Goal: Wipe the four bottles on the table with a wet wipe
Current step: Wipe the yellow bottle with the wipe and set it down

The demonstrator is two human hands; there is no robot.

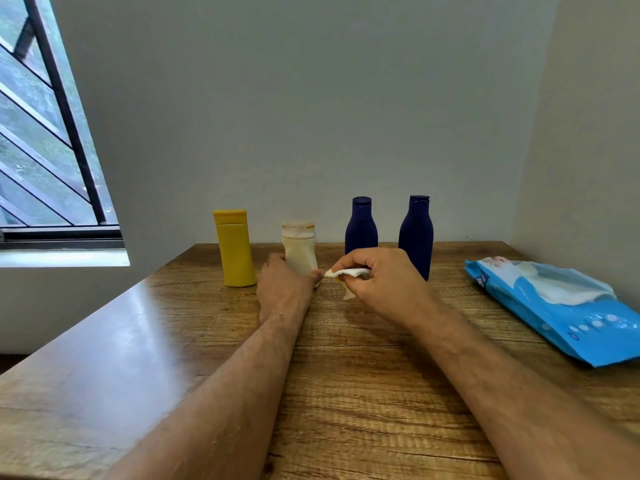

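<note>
Several bottles stand in a row near the far edge of the wooden table [346,375]: a yellow bottle [234,249], a short cream bottle [299,249], a dark blue bottle [361,225] and a second dark blue bottle [416,233]. My left hand [282,284] grips the lower part of the cream bottle, which stands upright on the table. Just to its right, my right hand [377,280] pinches a folded white wet wipe [349,273], its tip close to the cream bottle's base.
A blue pack of wet wipes [561,310] lies at the table's right side, a wipe showing at its opening. Walls close off the back and right. A barred window [45,133] is at the left.
</note>
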